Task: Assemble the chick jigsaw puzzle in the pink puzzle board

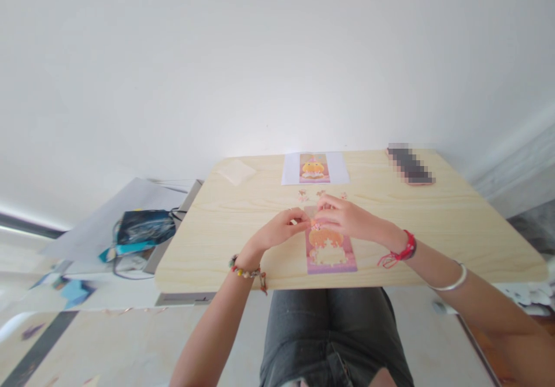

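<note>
A partly assembled jigsaw puzzle [327, 239] lies near the front edge of the table, with an orange figure on a pink and purple ground. A pale gap with jagged edges shows in its lower middle. Over its upper part, my left hand [286, 225] reaches in from the left, thumb and fingers pinched together. From the other side my right hand [347, 218] bends its fingers over the same spot. A small pinkish puzzle piece [315, 224] shows between the fingertips of both hands. Several loose puzzle pieces [302, 195] lie just beyond the puzzle.
Behind the loose pieces lies a white sheet [338, 167] with a printed picture. A pale square packet [237, 172] is at the back left of the wooden table [195, 242], a phone [410, 164] at the back right. A dark bag [145, 228] sits left of the table.
</note>
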Available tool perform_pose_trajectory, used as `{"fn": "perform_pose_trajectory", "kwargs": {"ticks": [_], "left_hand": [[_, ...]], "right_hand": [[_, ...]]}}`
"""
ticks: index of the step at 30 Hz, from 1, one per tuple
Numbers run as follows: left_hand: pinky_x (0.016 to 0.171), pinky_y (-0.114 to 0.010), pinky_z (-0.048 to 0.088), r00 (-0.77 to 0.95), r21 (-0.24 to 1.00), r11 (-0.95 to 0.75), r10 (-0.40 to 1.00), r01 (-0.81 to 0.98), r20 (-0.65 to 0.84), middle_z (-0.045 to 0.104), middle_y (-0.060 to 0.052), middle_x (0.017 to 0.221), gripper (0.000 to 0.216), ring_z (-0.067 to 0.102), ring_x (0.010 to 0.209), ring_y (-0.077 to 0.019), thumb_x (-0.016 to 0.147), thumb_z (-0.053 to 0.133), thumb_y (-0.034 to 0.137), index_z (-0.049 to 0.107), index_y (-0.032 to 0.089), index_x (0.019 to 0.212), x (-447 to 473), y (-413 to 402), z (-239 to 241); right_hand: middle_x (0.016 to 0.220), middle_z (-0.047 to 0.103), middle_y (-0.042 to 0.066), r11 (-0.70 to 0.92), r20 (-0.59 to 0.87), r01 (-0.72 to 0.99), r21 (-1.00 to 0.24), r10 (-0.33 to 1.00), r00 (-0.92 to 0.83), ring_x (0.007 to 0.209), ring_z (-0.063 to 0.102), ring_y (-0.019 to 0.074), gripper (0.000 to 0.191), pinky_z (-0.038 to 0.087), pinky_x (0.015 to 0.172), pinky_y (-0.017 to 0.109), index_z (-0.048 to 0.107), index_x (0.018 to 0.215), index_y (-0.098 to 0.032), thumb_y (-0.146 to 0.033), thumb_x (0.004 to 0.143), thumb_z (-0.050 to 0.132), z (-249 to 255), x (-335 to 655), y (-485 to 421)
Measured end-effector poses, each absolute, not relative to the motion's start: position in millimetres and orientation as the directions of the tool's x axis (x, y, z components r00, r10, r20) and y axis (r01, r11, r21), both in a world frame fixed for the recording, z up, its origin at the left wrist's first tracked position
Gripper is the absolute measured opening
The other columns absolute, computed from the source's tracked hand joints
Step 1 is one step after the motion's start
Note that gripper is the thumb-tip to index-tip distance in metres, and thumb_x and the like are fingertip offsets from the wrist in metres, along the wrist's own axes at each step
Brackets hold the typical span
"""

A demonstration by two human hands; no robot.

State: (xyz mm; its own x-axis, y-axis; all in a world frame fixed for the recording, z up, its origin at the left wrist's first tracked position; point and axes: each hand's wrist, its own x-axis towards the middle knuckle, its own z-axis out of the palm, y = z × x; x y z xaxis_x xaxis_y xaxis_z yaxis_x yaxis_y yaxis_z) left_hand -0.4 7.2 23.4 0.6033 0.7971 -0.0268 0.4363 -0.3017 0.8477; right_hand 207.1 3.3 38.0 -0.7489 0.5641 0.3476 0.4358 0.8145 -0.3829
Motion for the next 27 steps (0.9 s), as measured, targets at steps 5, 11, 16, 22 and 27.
{"fn": "perform_pose_trajectory", "kwargs": {"ticks": [5,11,16,22,27], "left_hand": [[0.069,-0.026,0.044,0.507,0.726,-0.43,0.852,0.537,0.129,0.056,-0.002,0.082,0.015,0.052,0.074,-0.0127,0.076,0.054,0.03,0.061,0.019,0.083,10,-6,21],[0.074,-0.029,0.045,0.45,0.588,-0.514,0.852,0.624,0.267,0.051,-0.004,0.085,0.011,0.052,0.079,-0.0147,0.077,0.053,0.023,0.058,0.018,0.085,28,-35,8],[0.071,-0.029,0.046,0.508,0.451,-0.556,0.829,0.699,0.235,0.05,-0.005,0.086,0.01,0.052,0.077,-0.0155,0.08,0.049,0.022,0.057,0.018,0.085,37,-48,-3],[0.069,-0.029,0.047,0.499,0.364,-0.536,0.844,0.762,0.199,0.051,-0.006,0.086,0.01,0.051,0.078,-0.0164,0.08,0.048,0.021,0.057,0.018,0.082,40,-49,-4],[0.071,-0.03,0.047,0.495,0.359,-0.525,0.85,0.772,0.18,0.052,-0.006,0.085,0.012,0.051,0.079,-0.0167,0.081,0.046,0.024,0.056,0.017,0.079,41,-50,-6]], "right_hand": [[0.089,0.05,0.006,0.748,0.38,0.509,-0.426,0.658,-0.65,0.082,0.053,0.0159,0.014,0.045,0.075,0.031,0.061,0.087,-0.019,-0.022,0.082,0.049,27,212,-6],[0.089,0.051,0.005,0.671,0.356,0.52,-0.529,0.731,-0.582,0.083,0.054,0.0153,0.017,0.046,0.076,0.03,0.061,0.093,-0.021,-0.019,0.077,0.054,9,220,-25],[0.085,0.053,0.005,0.604,0.307,0.559,-0.568,0.785,-0.537,0.078,0.054,0.0153,0.013,0.047,0.072,0.03,0.062,0.087,-0.02,-0.021,0.076,0.055,-1,224,-40],[0.086,0.054,0.006,0.633,0.336,0.582,-0.511,0.77,-0.542,0.078,0.054,0.0157,0.015,0.046,0.072,0.031,0.063,0.087,-0.019,-0.02,0.08,0.051,-12,223,-44],[0.084,0.055,0.007,0.642,0.343,0.628,-0.44,0.766,-0.543,0.078,0.053,0.0162,0.014,0.045,0.072,0.032,0.064,0.084,-0.018,-0.02,0.08,0.05,-15,220,-46]]}}
